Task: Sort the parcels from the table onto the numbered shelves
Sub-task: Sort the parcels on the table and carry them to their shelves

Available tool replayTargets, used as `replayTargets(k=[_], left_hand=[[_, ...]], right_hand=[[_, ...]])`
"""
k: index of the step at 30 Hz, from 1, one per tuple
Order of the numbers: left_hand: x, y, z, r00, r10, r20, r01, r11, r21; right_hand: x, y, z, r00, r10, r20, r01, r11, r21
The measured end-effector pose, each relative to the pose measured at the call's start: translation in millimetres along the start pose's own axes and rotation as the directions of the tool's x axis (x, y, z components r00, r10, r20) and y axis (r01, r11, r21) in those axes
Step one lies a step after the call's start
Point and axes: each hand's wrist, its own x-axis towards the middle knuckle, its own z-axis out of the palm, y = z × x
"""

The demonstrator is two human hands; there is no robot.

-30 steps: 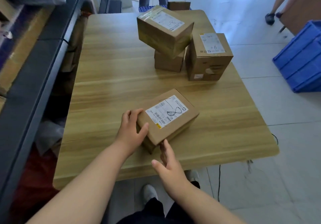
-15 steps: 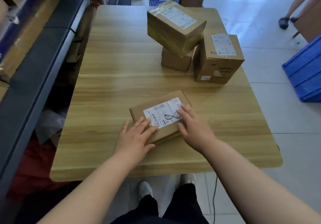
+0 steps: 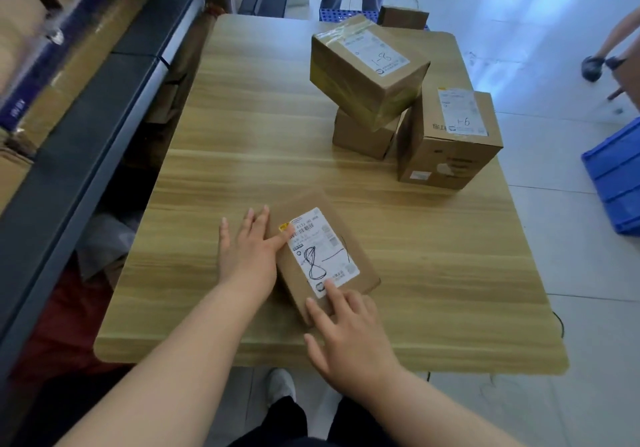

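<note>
Two flat open hands, left [image 3: 250,251] and right [image 3: 349,334], press on a box [image 3: 323,256] near the wooden table's [image 3: 242,155] front edge. Three boxes [image 3: 370,68] pile farther back. Shelves [image 3: 69,117] stand left, grey floor [image 3: 554,30] right.

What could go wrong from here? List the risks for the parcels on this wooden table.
1. The tape-wrapped cardboard parcel marked 1-8 sits tilted on a smaller plain brown box, leaning against the cardboard box marked 1-9; a bump could topple it.
2. The left hand and right hand lie flat on the flat brown parcel marked 8, not gripping; it may slip when lifted.
</note>
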Motion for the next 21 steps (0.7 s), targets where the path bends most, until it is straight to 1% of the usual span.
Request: replayTargets(k=[1,2,3,4,5,7,8,9,10,11,13,14,16,19,20,21], left_hand=[[4,1,3,1.000,-0.014,0.009,0.015,0.997,-0.074],[7,3,6,1.000,-0.022,0.019,0.026,0.980,-0.195],[9,3,8,0.999,-0.030,0.017,0.034,0.936,-0.350],[10,3,11,0.999,-0.046,-0.002,0.038,0.860,-0.510],[9,1,16,0.996,-0.079,-0.032,0.040,0.767,-0.640],[5,-5,28,0.982,-0.187,-0.039,0.084,0.605,-0.792],[1,-7,35,0.972,-0.236,-0.006,0.121,0.521,-0.845],[-4,-8,42,0.962,-0.267,0.048,0.163,0.429,-0.889],[-10,-8,49,0.954,-0.279,0.110,0.208,0.350,-0.913],[-15,-7,56,0.947,-0.276,0.166,0.250,0.304,-0.919],[-24,-4,70,0.934,-0.258,0.248,0.318,0.280,-0.906],[-29,-1,77,0.931,-0.245,0.271,0.336,0.280,-0.899],[-36,6,83,0.936,-0.205,0.288,0.337,0.272,-0.901],[-40,13,80,0.939,-0.158,0.307,0.330,0.149,-0.932],[-40,14,77,0.938,-0.147,0.315,0.333,0.115,-0.936],[-40,14,75,0.941,-0.136,0.311,0.325,0.093,-0.941]], right_hand=[[-1,-4,-1,1.000,-0.031,0.003,0.031,1.000,0.006],[0,-6,-2,0.998,-0.064,0.004,0.064,0.998,0.008],[2,-5,-4,0.996,-0.093,-0.006,0.093,0.996,0.012],[5,-2,-6,0.994,-0.108,-0.020,0.108,0.994,0.023],[10,3,-11,0.995,-0.093,-0.031,0.094,0.994,0.048],[22,21,-18,0.996,0.022,-0.084,-0.011,0.992,0.127],[29,30,-22,0.987,0.107,-0.120,-0.087,0.982,0.167],[35,40,-24,0.971,0.197,-0.132,-0.169,0.965,0.202],[41,49,-25,0.955,0.276,-0.110,-0.247,0.944,0.218],[46,58,-24,0.942,0.334,-0.030,-0.319,0.919,0.233],[52,68,-18,0.911,0.383,0.154,-0.413,0.856,0.312],[54,68,-14,0.894,0.390,0.219,-0.446,0.816,0.367],[52,64,-5,0.873,0.398,0.281,-0.487,0.705,0.515],[47,52,2,0.802,0.477,0.359,-0.577,0.462,0.674],[47,49,1,0.789,0.492,0.368,-0.583,0.413,0.700],[47,46,-1,0.791,0.494,0.362,-0.572,0.387,0.723]])
